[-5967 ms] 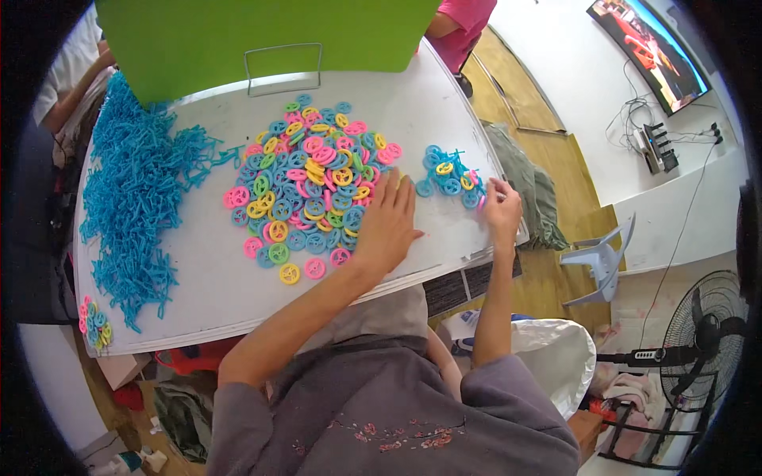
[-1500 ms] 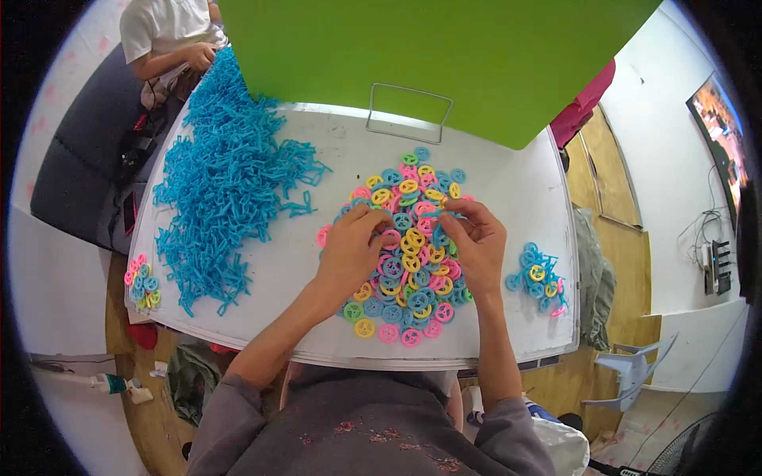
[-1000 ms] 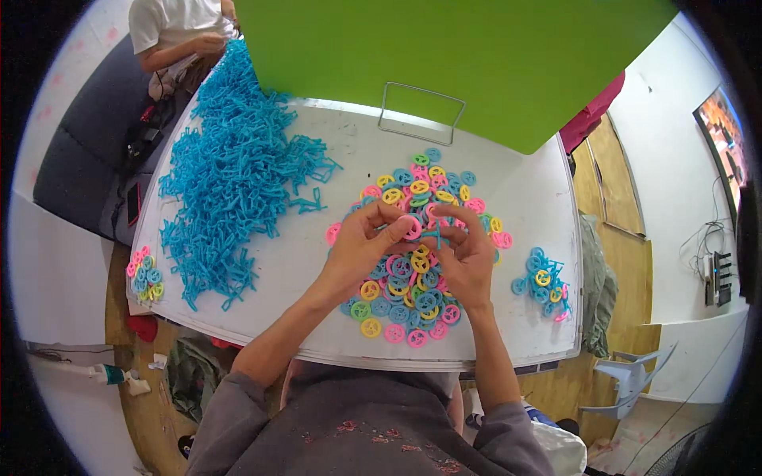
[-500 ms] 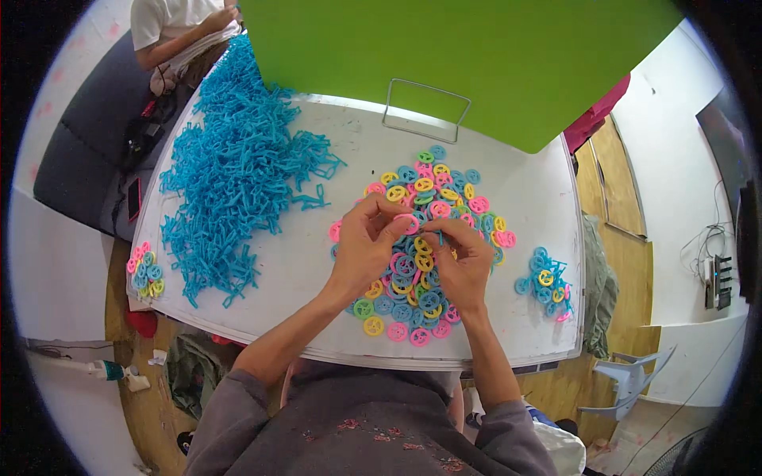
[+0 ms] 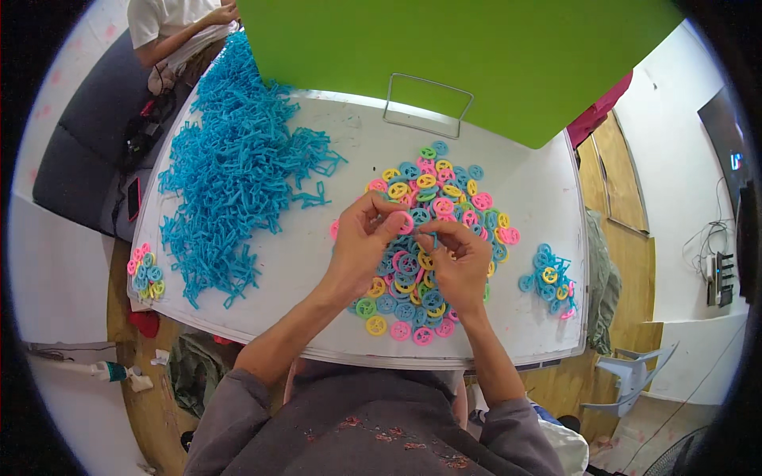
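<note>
observed from beside the worktop [image 5: 305, 285]: both hands are raised over the wheel pile [image 5: 429, 305], close together. the left hand [image 5: 361, 246] pinches a pink wheel [image 5: 406, 224] between thumb and forefinger, its face partly covered by the thumb. the right hand [image 5: 460, 262], fingers curled, pinches a small blue part [image 5: 432, 236] just beside that wheel; most of this part is hidden by the fingers, and i cannot tell whether the two pieces touch.

the pile beneath holds pink, yellow, green and blue spoked wheels, loosely heaped. to the left lies a large heap of blue parts [image 5: 226, 182], thin and tangled. near the right edge sits a small cluster [image 5: 548, 282] of blue frames and mixed wheels; at the left corner, a small group of wheels [image 5: 146, 274].

beyond stands a green panel [image 5: 452, 63], with a wire handle [image 5: 429, 127] at its lower edge. a person in a white shirt [image 5: 163, 24] is at the far left.
</note>
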Motion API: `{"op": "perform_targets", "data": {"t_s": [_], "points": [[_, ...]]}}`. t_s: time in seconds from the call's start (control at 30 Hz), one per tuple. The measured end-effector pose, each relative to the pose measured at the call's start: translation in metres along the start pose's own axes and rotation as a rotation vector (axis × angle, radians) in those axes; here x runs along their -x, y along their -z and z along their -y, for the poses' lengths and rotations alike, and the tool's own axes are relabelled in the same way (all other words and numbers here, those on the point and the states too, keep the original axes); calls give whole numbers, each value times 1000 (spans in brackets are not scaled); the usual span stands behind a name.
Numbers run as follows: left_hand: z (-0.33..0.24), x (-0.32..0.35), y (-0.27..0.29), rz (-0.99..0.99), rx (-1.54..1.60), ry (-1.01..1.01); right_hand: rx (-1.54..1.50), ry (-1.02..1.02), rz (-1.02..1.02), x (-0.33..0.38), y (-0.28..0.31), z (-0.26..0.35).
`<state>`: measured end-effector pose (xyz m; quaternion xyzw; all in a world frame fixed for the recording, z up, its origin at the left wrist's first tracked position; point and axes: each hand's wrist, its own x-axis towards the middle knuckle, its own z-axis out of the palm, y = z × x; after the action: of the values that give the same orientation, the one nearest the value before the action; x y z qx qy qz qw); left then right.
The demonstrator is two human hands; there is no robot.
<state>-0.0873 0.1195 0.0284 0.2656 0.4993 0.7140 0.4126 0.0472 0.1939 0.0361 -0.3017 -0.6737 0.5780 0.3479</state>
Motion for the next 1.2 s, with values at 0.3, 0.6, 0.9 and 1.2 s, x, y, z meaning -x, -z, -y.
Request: {"op": "perform_targets", "data": {"t_s": [0.3, 0.6, 0.9, 1.2], "points": [[-7, -1, 1, 0, 50, 137, 35, 18, 0, 0, -6, 5], [-15, 4, -13, -26, -281, -198, 6, 89, -104, -3, -4, -4], [-17, 9, -21, -15, -181, -147, 166, 197, -152, -2, 1, -8], [-13, 14, -25, -43, -35, -149, 109, -7, -107, 1, -3, 0]]}}
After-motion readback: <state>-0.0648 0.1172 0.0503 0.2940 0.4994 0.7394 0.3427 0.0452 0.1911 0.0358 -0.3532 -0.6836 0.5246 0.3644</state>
